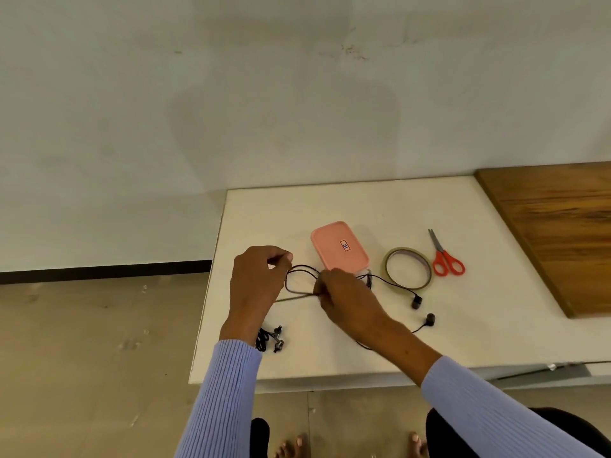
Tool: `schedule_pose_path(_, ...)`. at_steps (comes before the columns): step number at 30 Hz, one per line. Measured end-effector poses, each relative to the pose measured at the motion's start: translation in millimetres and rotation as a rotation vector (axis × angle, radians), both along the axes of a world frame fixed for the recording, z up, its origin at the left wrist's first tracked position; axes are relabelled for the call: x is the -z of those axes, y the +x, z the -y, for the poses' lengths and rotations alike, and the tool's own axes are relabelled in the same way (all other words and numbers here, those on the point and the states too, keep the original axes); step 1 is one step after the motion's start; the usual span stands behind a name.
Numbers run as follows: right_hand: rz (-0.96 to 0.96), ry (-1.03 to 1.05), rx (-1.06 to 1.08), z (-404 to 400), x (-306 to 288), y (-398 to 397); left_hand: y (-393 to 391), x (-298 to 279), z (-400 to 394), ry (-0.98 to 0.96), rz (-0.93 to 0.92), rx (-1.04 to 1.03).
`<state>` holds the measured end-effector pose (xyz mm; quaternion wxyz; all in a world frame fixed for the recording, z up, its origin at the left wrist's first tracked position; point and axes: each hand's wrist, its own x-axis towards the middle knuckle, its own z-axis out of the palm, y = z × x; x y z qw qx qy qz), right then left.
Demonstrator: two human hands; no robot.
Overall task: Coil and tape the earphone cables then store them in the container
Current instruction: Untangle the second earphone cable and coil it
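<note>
Bare toes (291,448) stand on the tan floor (82,342) just past the near edge of the white surface (330,206). Two arms in light purple sleeves (224,391) reach over that edge. Left hand (256,279) pinches the top of a loop of black earphone cable (299,279), and right hand (347,299) pinches the other side of the loop. Two black earbuds (417,301) on this cable lie on the surface to the right of the hands. Another small bundle of earphones (272,338) lies near the front left corner, beside the left wrist. Behind the hands sits a pink container (339,246) with its lid on. Right of it lie a tape roll (407,267) and red scissors (444,256). A brown wooden board (555,226) covers the far right side. A pale wall (264,94) stands behind.
</note>
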<state>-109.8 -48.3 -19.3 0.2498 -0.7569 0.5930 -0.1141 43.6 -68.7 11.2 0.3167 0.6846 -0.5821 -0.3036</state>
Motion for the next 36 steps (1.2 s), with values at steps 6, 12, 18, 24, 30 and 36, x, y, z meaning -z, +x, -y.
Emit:
schedule_pose_path(6, 0.678, 0.206, 0.323, 18, -43, -39, -10, -9, -1, -0.183, -0.070, -0.126)
schedule_pose_path(12, 1.052, 0.364, 0.422, 14, -67, -68, -12, -15, 0, -0.110, -0.193, -0.081)
schedule_pose_path(18, 1.377, 0.514, 0.521, 8, -79, -73, -43, -12, -8, -0.069, -0.107, 0.300)
schedule_pose_path(24, 1.400, 0.534, 0.546, 6, -85, -79, -56, -14, -9, -0.218, -0.090, 0.223)
schedule_pose_path(30, 0.971, 0.349, 0.513, -3, -87, -102, -43, -42, -13, 0.078, -0.465, 0.369)
schedule_pose_path(36, 0.274, 0.049, 0.461, 4, -62, -128, -43, -51, -15, 0.193, -0.673, 0.243)
